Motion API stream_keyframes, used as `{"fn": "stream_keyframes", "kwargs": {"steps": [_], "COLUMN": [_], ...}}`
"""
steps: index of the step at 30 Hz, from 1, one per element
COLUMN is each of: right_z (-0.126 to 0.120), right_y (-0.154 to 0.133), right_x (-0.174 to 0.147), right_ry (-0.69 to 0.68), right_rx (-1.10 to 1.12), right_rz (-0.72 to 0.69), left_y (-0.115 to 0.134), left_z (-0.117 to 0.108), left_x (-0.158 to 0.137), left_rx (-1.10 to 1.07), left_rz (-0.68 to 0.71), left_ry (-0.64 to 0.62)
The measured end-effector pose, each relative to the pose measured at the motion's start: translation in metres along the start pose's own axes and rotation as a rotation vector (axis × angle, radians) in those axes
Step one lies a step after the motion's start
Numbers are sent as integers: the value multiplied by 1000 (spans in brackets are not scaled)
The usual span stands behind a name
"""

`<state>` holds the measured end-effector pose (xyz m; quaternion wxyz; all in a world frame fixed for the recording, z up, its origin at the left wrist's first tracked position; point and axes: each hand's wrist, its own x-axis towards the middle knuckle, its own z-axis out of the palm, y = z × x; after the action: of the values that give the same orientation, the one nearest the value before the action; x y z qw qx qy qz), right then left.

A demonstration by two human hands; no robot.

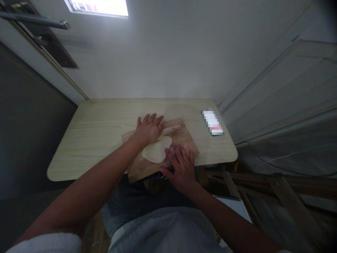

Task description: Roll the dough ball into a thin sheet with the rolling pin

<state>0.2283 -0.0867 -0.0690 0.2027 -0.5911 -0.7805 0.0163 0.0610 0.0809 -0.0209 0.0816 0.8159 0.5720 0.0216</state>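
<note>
A flat, roughly round sheet of pale dough (157,150) lies on a wooden board (142,169). My left hand (150,130) rests palm down at the far left edge of the dough, its fingers spread past the board. A pale rolling pin (172,129) shows just right of that hand; its left end is hidden. My right hand (181,167) lies over the board's near right side, fingers stretched out and thumb toward the near edge. Beneath its fingertips, beside the dough, is something pale and pinkish, mostly covered, that I cannot make out.
The board sits at an angle on a light wood-grain table (97,126), reaching its near edge. A phone (212,122) with a blurred screen lies at the right. Behind the table stands a white door (163,63) with a metal handle (39,21). Wooden beams (284,196) fill the lower right.
</note>
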Motion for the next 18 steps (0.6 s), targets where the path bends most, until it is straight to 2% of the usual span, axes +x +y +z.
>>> {"fn": "stream_keyframes", "kwargs": {"steps": [4, 9, 12, 15, 18], "right_z": [1, 2, 3, 3, 2], "right_y": [0, 0, 1, 1, 0], "right_x": [0, 0, -1, -1, 0], "right_ry": [15, 13, 11, 16, 33], "right_rx": [-14, -20, -16, -12, -10], "right_rz": [-16, -12, -25, -22, -13], "left_y": [1, 23, 29, 22, 9], "left_z": [1, -1, -3, -4, -4], "left_x": [1, -42, -58, -47, -18], "left_rx": [-3, 36, 49, 46, 32], "left_rz": [-22, 71, 91, 86, 48], "left_ry": [19, 132, 137, 95, 15]}}
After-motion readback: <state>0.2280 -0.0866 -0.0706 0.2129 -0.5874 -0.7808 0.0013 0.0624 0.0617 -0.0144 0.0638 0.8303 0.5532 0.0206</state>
